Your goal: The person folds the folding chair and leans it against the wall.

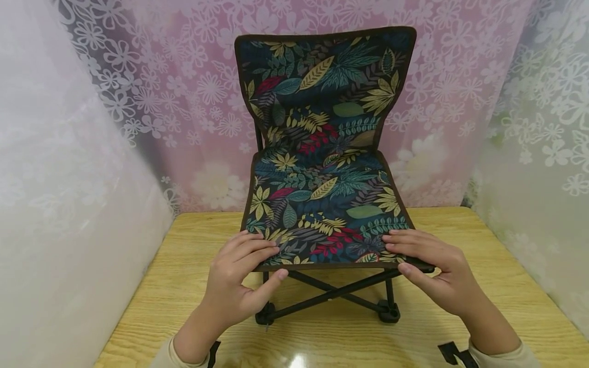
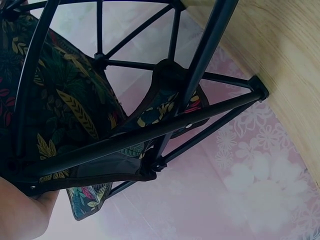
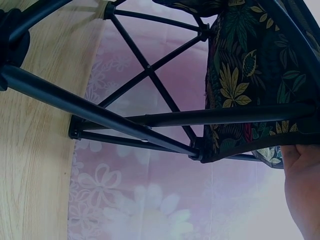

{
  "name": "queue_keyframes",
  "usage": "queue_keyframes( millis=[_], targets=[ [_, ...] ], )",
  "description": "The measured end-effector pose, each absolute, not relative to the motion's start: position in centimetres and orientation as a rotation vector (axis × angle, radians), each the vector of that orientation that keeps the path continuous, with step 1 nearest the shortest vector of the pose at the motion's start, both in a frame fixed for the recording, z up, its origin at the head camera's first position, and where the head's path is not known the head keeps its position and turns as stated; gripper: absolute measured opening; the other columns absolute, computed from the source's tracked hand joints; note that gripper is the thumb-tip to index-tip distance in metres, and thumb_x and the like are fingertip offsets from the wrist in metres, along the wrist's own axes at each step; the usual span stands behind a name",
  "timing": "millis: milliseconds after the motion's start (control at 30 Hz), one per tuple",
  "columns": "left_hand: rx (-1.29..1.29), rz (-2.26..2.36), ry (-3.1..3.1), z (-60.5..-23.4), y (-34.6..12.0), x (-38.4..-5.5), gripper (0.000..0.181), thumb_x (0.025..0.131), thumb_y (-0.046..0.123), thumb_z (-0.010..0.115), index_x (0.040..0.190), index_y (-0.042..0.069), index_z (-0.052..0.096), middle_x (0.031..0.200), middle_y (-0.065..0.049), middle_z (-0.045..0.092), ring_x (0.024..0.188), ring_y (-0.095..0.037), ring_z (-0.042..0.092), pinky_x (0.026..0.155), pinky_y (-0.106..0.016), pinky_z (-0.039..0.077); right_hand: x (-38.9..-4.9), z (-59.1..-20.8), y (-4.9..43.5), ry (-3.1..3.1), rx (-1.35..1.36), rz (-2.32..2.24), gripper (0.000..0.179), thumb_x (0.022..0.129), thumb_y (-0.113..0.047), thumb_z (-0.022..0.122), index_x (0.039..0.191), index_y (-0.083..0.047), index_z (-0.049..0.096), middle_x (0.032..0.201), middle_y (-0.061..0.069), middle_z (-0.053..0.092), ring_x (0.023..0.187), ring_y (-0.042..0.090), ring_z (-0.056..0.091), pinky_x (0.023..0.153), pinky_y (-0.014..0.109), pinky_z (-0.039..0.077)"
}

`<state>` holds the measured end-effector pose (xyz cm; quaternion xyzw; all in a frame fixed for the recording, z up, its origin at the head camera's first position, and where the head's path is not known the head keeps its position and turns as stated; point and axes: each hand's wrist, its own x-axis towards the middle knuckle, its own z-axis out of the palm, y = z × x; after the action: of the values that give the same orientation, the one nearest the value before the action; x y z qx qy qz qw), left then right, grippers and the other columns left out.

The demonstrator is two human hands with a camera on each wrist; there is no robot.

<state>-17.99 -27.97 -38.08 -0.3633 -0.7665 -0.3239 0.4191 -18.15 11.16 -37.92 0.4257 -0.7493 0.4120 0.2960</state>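
Note:
A small folding chair (image 1: 317,194) with dark leaf-print fabric stands unfolded, its backrest (image 1: 322,76) away from me. My left hand (image 1: 236,273) rests on the front left corner of the seat, fingers on the fabric and thumb by the front edge. On the front right corner lies my right hand (image 1: 439,266), its fingers likewise over the fabric, its thumb at the edge. Crossed black legs (image 1: 331,295) show beneath the seat. Both wrist views look at the chair's underside, with black tubes (image 2: 125,142) and frame bars (image 3: 150,72); there each hand is only partly visible.
The chair stands on a wood-grain table (image 1: 198,240). Behind it hangs a pink flower-print curtain (image 1: 198,102). Pale sheets, one on the left (image 1: 69,179) and one on the right (image 1: 543,214), close off the sides.

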Motion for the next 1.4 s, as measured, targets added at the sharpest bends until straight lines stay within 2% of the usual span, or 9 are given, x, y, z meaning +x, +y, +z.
queue_keyframes(
  millis=[767,1400],
  targets=[
    [-0.911,-0.811,-1.934,-38.23,-28.24,-17.87,0.033,0.098,0.043,0.076,0.11,0.013,0.083,0.111,-0.003,0.081,0.112,-0.027,0.073,0.113,-0.048,0.051,-18.13,-38.12,11.21,-1.987,1.127,1.094,0.032,0.089,0.004,0.077,0.121,0.009,0.075,0.129,0.015,0.076,0.137,0.018,0.063,0.121,0.024,0.043],
    [-0.896,-0.832,-1.908,-38.51,-28.09,-17.9,0.035,0.1,0.045,0.074,0.11,0.013,0.083,0.111,-0.004,0.081,0.111,-0.029,0.073,0.116,-0.044,0.049,-18.05,-38.09,11.24,-1.986,1.115,1.078,0.031,0.092,0.001,0.076,0.122,0.008,0.075,0.13,0.015,0.076,0.138,0.019,0.063,0.122,0.024,0.042]
  ],
)
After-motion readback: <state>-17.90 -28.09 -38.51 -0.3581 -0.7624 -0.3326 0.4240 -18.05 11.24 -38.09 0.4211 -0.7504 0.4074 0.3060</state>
